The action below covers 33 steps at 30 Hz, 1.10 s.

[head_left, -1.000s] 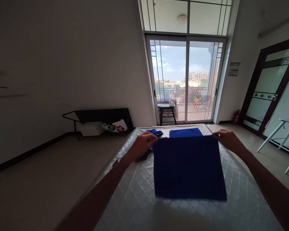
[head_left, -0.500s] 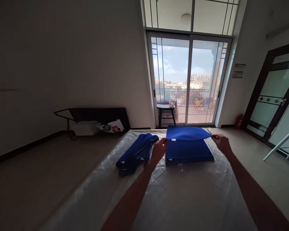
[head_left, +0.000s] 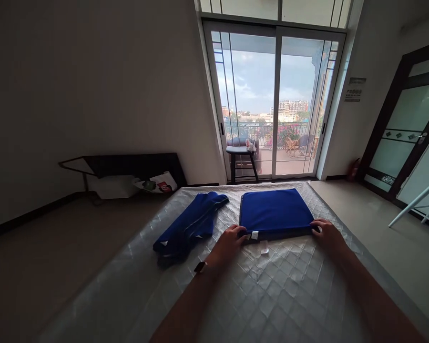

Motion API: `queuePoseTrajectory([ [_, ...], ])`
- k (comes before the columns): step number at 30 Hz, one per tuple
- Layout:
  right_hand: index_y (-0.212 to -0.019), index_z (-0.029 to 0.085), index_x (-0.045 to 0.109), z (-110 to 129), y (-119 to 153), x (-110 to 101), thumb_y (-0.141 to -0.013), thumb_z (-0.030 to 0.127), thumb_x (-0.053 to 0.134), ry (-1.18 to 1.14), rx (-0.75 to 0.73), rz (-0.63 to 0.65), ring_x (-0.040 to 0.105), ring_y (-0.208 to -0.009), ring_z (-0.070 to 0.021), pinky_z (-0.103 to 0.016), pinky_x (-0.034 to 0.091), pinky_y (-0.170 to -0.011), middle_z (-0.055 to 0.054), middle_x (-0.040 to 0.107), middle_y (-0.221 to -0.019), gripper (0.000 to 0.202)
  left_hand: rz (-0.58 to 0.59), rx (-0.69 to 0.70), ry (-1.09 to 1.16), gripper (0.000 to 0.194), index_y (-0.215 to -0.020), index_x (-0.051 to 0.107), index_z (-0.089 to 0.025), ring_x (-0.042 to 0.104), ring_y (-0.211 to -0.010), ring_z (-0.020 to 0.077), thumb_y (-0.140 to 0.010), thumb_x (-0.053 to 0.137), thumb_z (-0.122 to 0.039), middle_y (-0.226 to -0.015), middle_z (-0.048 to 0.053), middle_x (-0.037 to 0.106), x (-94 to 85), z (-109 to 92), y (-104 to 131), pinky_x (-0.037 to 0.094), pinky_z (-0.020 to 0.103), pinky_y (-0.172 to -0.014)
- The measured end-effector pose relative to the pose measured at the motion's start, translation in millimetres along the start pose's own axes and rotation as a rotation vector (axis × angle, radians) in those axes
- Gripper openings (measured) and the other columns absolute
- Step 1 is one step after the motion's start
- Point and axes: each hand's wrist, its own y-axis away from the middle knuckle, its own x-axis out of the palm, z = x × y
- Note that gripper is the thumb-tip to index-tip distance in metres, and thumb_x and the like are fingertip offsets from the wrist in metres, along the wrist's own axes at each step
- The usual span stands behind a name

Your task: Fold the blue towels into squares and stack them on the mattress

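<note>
A flat, folded blue cloth (head_left: 276,209) lies in a neat rectangle on the plastic-covered mattress (head_left: 264,295). A small white tag (head_left: 255,235) sticks out at its near edge. My left hand (head_left: 230,242) is closed on the cloth's near left corner, fingertips pinching the edge. At the near right corner my right hand (head_left: 327,234) is closed in the same way, part of its fingers hidden under the edge. To the left, a second blue cloth (head_left: 193,226) lies crumpled, touched by neither hand.
Beyond the mattress stand a dark stool (head_left: 241,152) and a sliding glass door (head_left: 276,105). A black frame-like piece of furniture (head_left: 132,164) with a white box (head_left: 116,186) sits by the left wall. White legs of a stand (head_left: 413,202) are at the right.
Both hands have come down and nearer with the cloth's edge. The raised top layer now lies flat over the folded stack. The view has tilted slightly downward.
</note>
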Motion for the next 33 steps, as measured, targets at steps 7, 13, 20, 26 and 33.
queuePoseTrajectory([
  [7, -0.102, 0.029, 0.074, -2, 4, -3, -0.091, 0.022, 0.055, 0.206, -0.075, 0.014, 0.072, -0.086, -0.0172, -0.026, 0.054, -0.071, 0.0, 0.073, -0.114, 0.023, -0.012, 0.066, -0.067, 0.022, -0.107, 0.072, -0.024, 0.067, -0.099, 0.0187, -0.09, 0.059, -0.022, -0.107, 0.004, 0.07, -2.9, 12, 0, 0.052, 0.033, -0.093],
  [13, -0.112, 0.025, 0.07, 5, 8, 1, -0.099, 0.025, 0.046, 0.447, -0.157, -0.059, 0.073, -0.085, -0.0198, -0.026, 0.052, -0.062, -0.003, 0.075, -0.112, 0.027, 0.037, 0.208, -0.447, 0.029, -0.115, 0.065, -0.022, 0.067, -0.097, 0.0186, -0.093, 0.049, -0.01, -0.107, 0.006, 0.067, -3.5, 4, 7, 0.055, 0.031, -0.085],
  [20, -0.117, 0.02, 0.067, 5, -1, -10, -0.101, 0.027, 0.041, 0.509, -0.181, -0.226, 0.071, -0.089, -0.0205, -0.025, 0.051, -0.064, -0.008, 0.074, -0.112, 0.032, -0.231, 0.292, -0.569, 0.021, -0.114, 0.061, -0.018, 0.067, -0.086, 0.0189, -0.099, 0.045, -0.02, -0.102, 0.009, 0.067, -7.7, -7, 3, 0.055, 0.03, -0.073],
  [26, -0.104, 0.027, 0.072, -3, 1, -11, -0.093, 0.024, 0.049, 0.414, -0.126, -0.008, 0.07, -0.086, -0.0173, -0.024, 0.049, -0.063, -0.002, 0.074, -0.108, 0.026, -0.039, 0.324, -0.454, 0.009, -0.09, 0.066, -0.022, 0.066, -0.082, 0.0184, -0.089, 0.057, -0.021, -0.092, 0.005, 0.067, -7.8, -14, 6, 0.053, 0.031, -0.077],
  [33, -0.082, 0.028, 0.074, -1, -2, -13, -0.085, 0.026, 0.057, 0.361, -0.162, 0.034, 0.065, -0.096, -0.0221, -0.033, 0.049, -0.082, -0.002, 0.075, -0.098, 0.017, 0.036, 0.178, -0.33, 0.015, -0.091, 0.07, -0.025, 0.066, -0.09, 0.021, -0.09, 0.056, -0.032, -0.09, 0.004, 0.069, -15.3, -21, 6, 0.051, 0.033, -0.085],
])
